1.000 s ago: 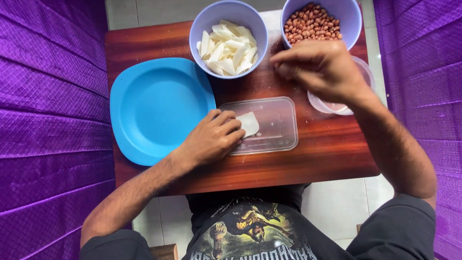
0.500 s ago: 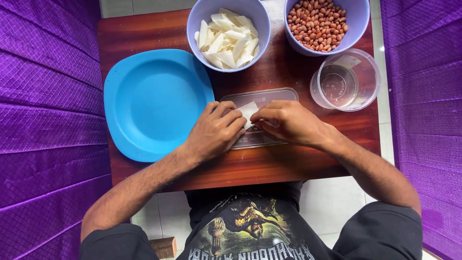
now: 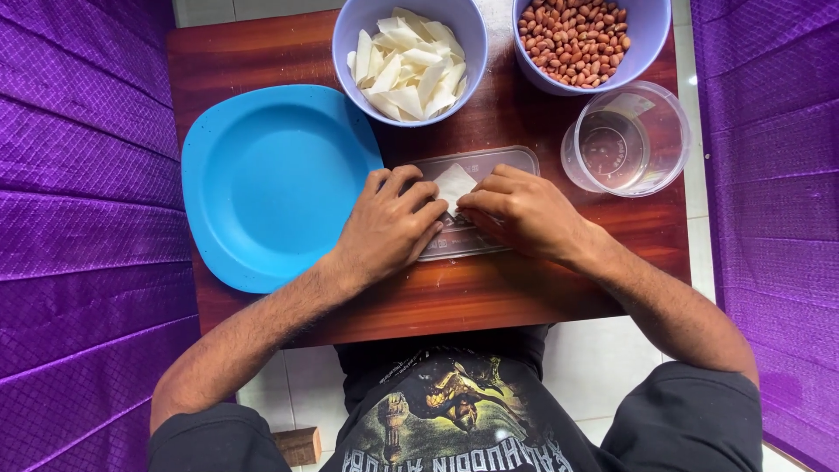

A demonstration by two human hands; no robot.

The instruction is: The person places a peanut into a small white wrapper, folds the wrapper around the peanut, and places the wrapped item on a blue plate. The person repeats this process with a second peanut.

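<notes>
Both hands meet over a small white square wrapper [image 3: 454,183], a thin flat sheet. The left hand [image 3: 391,229] has its fingers curled down, their tips pinching the wrapper's left edge; the right hand [image 3: 522,212] mirrors it, fingertips closed on the right edge. So each grip is nearly closed around the same thin sheet, which lies between the two sets of fingertips, with its upper corner showing beyond them.

Directly under the grip lies a clear rectangular plastic tray [image 3: 516,160], flat on the dark reddish-brown wooden worktop [image 3: 262,52]; the hands cover much of it.

Left of the grip, just beside the left hand, sits a bright blue plastic plate with rounded corners [image 3: 271,183]. Beyond the grip, a pale lilac bowl of white folded wrappers [image 3: 407,61] stands near the tray's far edge. Beyond and to the right, a second lilac bowl of reddish-brown peanuts [image 3: 577,35] sits. Right of the grip, a clear round plastic tub [image 3: 626,140] holds a little water.

Purple quilted fabric [image 3: 79,175] hangs at both sides.
</notes>
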